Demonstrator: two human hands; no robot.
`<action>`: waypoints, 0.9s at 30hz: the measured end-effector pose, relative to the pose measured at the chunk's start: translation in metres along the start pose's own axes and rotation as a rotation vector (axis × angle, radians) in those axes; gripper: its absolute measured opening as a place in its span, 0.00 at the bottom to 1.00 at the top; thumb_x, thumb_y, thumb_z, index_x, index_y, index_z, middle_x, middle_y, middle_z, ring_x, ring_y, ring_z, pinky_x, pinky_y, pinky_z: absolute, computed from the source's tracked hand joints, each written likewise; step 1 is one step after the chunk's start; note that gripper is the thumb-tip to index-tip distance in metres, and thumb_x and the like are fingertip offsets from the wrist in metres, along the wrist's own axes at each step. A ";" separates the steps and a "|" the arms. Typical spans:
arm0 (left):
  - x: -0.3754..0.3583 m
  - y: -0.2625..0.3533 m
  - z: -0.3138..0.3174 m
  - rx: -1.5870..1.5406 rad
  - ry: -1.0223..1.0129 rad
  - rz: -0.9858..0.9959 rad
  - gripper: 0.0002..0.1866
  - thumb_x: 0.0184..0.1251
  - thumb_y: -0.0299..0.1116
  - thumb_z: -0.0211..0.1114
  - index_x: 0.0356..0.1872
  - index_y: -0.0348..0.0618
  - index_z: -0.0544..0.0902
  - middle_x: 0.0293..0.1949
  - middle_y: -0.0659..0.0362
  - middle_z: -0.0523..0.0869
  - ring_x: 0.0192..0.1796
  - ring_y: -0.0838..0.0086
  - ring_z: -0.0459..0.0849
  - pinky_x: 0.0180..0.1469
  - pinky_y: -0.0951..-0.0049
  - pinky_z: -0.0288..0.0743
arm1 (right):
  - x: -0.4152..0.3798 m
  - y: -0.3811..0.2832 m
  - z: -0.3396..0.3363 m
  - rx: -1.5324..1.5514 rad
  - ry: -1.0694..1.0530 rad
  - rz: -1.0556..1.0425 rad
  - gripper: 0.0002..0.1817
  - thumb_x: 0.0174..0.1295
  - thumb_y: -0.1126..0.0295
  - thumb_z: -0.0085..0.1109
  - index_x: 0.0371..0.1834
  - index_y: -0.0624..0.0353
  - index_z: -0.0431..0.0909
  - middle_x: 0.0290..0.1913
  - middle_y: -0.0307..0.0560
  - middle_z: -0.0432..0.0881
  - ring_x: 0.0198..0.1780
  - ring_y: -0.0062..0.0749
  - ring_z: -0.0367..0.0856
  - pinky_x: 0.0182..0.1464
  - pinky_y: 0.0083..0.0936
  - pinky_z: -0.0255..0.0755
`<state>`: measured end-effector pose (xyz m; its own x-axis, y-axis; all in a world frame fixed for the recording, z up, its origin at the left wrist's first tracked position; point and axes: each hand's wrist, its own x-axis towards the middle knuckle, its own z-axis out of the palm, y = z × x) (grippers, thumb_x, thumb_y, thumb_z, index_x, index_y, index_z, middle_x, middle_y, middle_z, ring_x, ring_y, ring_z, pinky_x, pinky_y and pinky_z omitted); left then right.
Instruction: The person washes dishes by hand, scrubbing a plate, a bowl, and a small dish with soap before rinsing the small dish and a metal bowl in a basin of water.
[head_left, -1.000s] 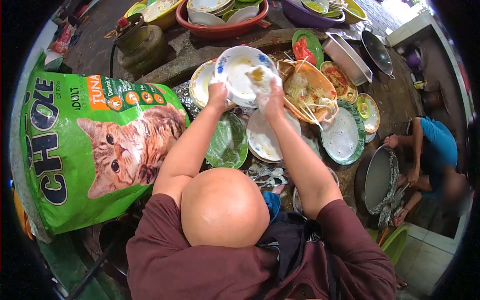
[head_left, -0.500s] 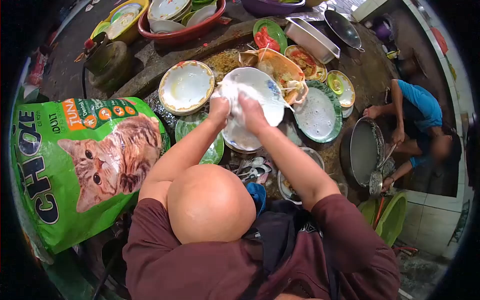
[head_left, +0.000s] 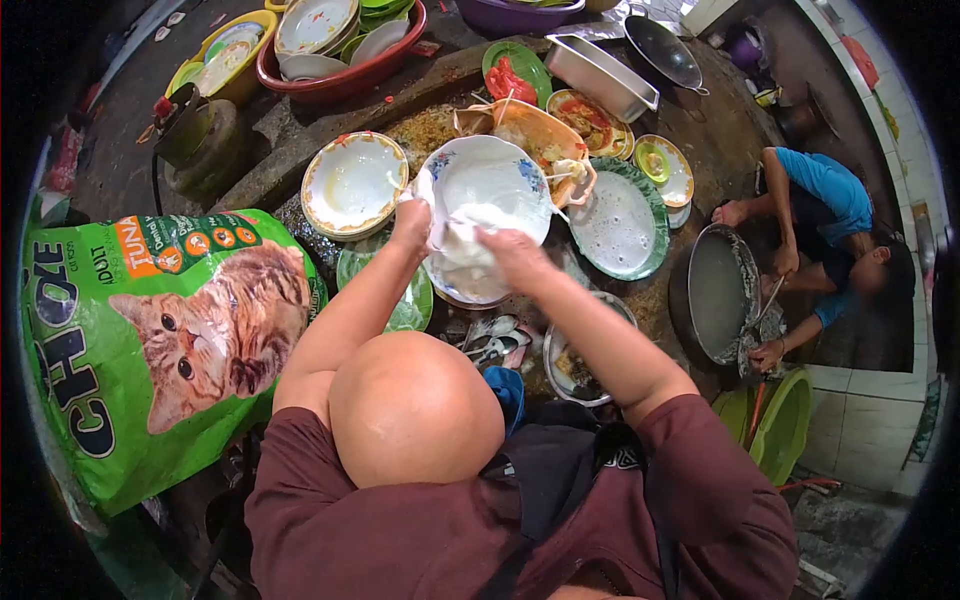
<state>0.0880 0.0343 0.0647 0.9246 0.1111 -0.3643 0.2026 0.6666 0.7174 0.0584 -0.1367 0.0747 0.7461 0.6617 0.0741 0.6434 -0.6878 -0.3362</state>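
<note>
A white plate [head_left: 487,170] with blue floral patches on its rim is tilted in front of me. My left hand [head_left: 413,222] is closed on the plate's left edge. My right hand [head_left: 515,255] presses a white, foam-covered cloth [head_left: 476,226] against the plate's inner surface. Left of it, a stack of gold-rimmed white plates [head_left: 355,180] stands near a soapy green plate [head_left: 405,300]. On the right lies a green-edged dish of suds [head_left: 618,220]. Spoons [head_left: 497,338] lie below the plate, beside a metal bowl [head_left: 560,360].
An orange basin [head_left: 535,130] with food scraps sits beyond the plate. A green cat-food bag [head_left: 90,270] fills the left side. Dishes fill a red basin [head_left: 400,60] at the back. A person in blue [head_left: 835,195] crouches right, by a large pot [head_left: 715,300].
The held plate has tipped so more of its inside faces me. My right hand and the cloth have moved lower and right on it. The view has shifted slightly.
</note>
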 end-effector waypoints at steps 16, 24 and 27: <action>-0.003 -0.005 -0.012 0.038 -0.142 -0.092 0.14 0.65 0.37 0.49 0.47 0.40 0.72 0.37 0.55 0.79 0.37 0.69 0.80 0.38 0.70 0.77 | -0.003 0.041 -0.011 -0.185 0.073 0.237 0.24 0.50 0.75 0.45 0.55 0.48 0.67 0.37 0.49 0.79 0.42 0.41 0.78 0.45 0.34 0.70; -0.015 -0.014 0.001 0.002 -0.256 -0.278 0.21 0.65 0.47 0.48 0.50 0.40 0.71 0.44 0.55 0.78 0.43 0.68 0.79 0.45 0.65 0.74 | 0.037 -0.038 -0.015 -0.027 -0.022 0.191 0.25 0.50 0.74 0.44 0.55 0.66 0.63 0.35 0.59 0.77 0.39 0.50 0.76 0.46 0.36 0.70; 0.002 -0.020 -0.018 -0.081 -0.192 -0.219 0.18 0.65 0.43 0.48 0.48 0.40 0.72 0.42 0.55 0.78 0.42 0.68 0.79 0.43 0.66 0.75 | 0.014 -0.040 -0.030 -0.071 -0.054 0.055 0.23 0.50 0.74 0.45 0.52 0.65 0.66 0.32 0.55 0.78 0.38 0.47 0.77 0.43 0.37 0.70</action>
<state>0.0797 0.0344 0.0394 0.9075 -0.1780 -0.3806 0.3846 0.7165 0.5820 0.0480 -0.1091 0.1176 0.7713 0.6364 0.0058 0.6138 -0.7415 -0.2709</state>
